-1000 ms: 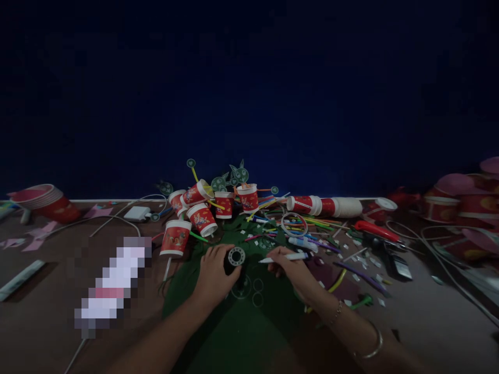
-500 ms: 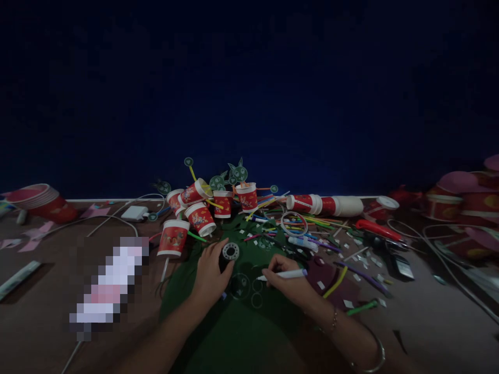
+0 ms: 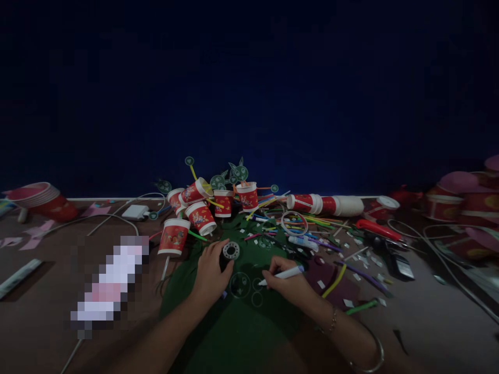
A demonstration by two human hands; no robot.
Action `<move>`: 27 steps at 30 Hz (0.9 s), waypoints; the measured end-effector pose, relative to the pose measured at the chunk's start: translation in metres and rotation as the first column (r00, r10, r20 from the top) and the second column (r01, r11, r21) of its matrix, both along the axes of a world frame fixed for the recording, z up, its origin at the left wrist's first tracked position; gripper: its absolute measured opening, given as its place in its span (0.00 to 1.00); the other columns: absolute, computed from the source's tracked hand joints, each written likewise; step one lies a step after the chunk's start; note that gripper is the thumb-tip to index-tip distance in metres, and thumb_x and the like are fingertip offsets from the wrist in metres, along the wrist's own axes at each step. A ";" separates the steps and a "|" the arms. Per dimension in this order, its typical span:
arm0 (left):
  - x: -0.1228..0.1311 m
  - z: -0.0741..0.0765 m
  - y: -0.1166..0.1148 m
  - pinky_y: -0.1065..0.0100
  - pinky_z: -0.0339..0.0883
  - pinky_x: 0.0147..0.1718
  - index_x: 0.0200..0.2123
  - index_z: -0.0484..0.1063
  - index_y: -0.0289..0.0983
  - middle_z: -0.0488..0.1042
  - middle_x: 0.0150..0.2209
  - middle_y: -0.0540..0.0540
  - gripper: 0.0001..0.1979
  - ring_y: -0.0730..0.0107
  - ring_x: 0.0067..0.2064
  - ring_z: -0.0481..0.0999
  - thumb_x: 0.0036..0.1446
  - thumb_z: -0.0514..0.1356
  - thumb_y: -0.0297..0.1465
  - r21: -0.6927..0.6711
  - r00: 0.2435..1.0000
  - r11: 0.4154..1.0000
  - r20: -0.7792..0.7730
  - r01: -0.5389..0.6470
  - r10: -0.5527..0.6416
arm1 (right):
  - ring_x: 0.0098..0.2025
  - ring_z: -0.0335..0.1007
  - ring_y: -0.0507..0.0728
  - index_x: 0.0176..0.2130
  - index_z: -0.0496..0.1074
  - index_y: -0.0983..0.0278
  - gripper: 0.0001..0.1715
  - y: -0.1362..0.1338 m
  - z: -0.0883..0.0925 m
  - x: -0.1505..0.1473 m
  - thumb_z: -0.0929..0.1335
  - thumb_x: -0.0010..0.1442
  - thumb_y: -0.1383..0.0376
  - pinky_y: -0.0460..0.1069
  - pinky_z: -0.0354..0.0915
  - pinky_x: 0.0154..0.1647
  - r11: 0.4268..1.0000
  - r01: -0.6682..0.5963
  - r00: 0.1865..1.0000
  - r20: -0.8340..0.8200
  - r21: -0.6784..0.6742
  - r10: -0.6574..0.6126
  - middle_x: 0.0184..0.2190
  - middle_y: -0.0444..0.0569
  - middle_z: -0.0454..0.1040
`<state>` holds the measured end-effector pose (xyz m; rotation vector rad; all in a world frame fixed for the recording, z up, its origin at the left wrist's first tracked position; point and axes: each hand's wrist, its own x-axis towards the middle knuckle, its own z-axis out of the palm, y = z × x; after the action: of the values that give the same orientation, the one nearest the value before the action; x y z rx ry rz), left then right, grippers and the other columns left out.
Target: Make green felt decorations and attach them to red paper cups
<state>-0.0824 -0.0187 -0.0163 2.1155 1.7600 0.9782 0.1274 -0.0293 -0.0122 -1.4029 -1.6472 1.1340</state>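
Observation:
My right hand (image 3: 286, 278) grips a white marker (image 3: 286, 274) with a purple end, its tip close to a small drawn circle (image 3: 257, 283). Under both hands lies a dark green sheet (image 3: 234, 332). White outlines mark it: a larger circle (image 3: 239, 285) with small marks inside, and another small ring (image 3: 257, 299). My left hand (image 3: 212, 270) rests on the sheet, thumb and fingers curled round a black roll-like thing (image 3: 231, 251) with a pale, holed ring on its end. A small purple piece (image 3: 223, 295) sits beside my left thumb.
Red paper cups (image 3: 174, 237) with straws and green cutouts (image 3: 240, 173) crowd the back. Stacked cups (image 3: 325, 205), coloured straws (image 3: 331, 221), a tape ring (image 3: 294, 223), red-handled tool (image 3: 380, 230) and paper scraps lie right. At left are a pixelated object (image 3: 111, 283) and white adapter (image 3: 135, 212).
The marker tip has shifted slightly down along the upper small circle, and the marker is tilted more steeply. My left hand keeps its hold in nearly the same place.

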 end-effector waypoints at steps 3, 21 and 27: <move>0.000 0.000 0.000 0.54 0.61 0.48 0.49 0.63 0.39 0.69 0.47 0.43 0.22 0.57 0.49 0.68 0.49 0.56 0.25 0.002 1.000 1.000 0.007 0.010 -0.010 | 0.18 0.59 0.51 0.18 0.58 0.61 0.12 0.000 0.000 0.000 0.66 0.48 0.63 0.44 0.53 0.19 1.000 -0.003 1.000 -0.009 -0.009 0.003 0.13 0.41 0.65; 0.000 0.001 0.000 0.54 0.61 0.48 0.49 0.64 0.39 0.70 0.46 0.43 0.21 0.57 0.49 0.68 0.49 0.57 0.26 -0.001 1.000 1.000 0.009 0.008 -0.008 | 0.19 0.59 0.50 0.19 0.59 0.62 0.12 -0.001 -0.002 0.000 0.66 0.48 0.65 0.44 0.53 0.20 1.000 -0.015 1.000 0.012 0.028 0.015 0.15 0.41 0.66; 0.001 0.001 0.000 0.54 0.61 0.49 0.48 0.63 0.39 0.70 0.46 0.43 0.21 0.57 0.49 0.67 0.49 0.56 0.25 -0.010 1.000 1.000 0.016 0.010 -0.010 | 0.19 0.57 0.50 0.18 0.58 0.62 0.12 -0.002 0.001 -0.001 0.66 0.48 0.64 0.44 0.52 0.20 1.000 0.004 1.000 0.015 0.013 -0.004 0.15 0.40 0.65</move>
<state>-0.0817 -0.0191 -0.0149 2.1028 1.7411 0.9793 0.1262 -0.0317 -0.0111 -1.4094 -1.6593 1.1113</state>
